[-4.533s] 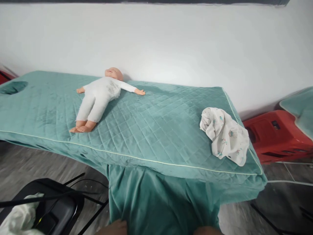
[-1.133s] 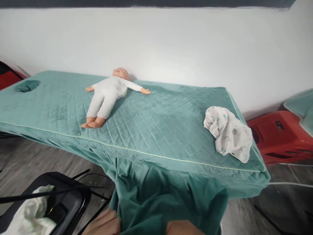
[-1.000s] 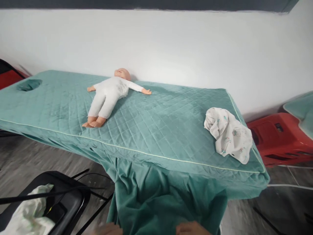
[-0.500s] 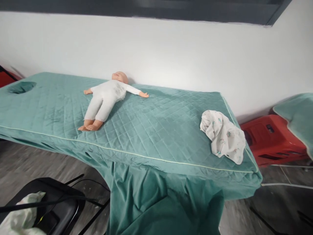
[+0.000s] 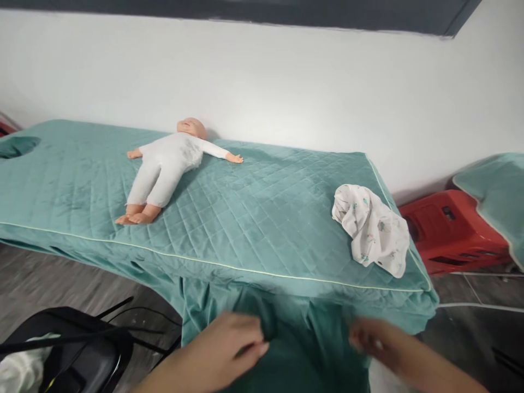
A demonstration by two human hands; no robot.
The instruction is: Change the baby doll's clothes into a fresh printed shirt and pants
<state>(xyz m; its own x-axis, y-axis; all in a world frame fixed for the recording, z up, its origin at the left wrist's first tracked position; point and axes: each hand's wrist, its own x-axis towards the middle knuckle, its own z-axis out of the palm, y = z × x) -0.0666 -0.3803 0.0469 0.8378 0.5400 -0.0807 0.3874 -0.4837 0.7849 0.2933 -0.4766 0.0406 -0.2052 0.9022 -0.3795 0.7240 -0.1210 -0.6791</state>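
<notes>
A hanging green cloth (image 5: 303,349) drapes down at the front of the bed. My left hand (image 5: 233,344) is closed at its left part, fingers curled and thumb bent in, with blurred dark green fabric at the fingertips. Toward its right edge my right hand (image 5: 372,338) is closed as well, smeared by motion, with fabric blurred beside it. Beyond them a baby doll (image 5: 164,164) in a white suit lies on its back, arms spread and head by the wall. Crumpled on the bed's right end is a white printed baby cloth (image 5: 372,229).
The green quilted bed (image 5: 254,213) runs along a white wall (image 5: 262,82). A black chair (image 5: 85,349) with a pale cloth (image 5: 22,368) on it is at lower left. On the right are a red plastic stool (image 5: 454,229) and a green cushion (image 5: 495,191).
Both my hands have come into view from below, onto the green cloth, which is pulled and blurred near them. My view has shifted slightly; the doll and printed cloth lie as before.
</notes>
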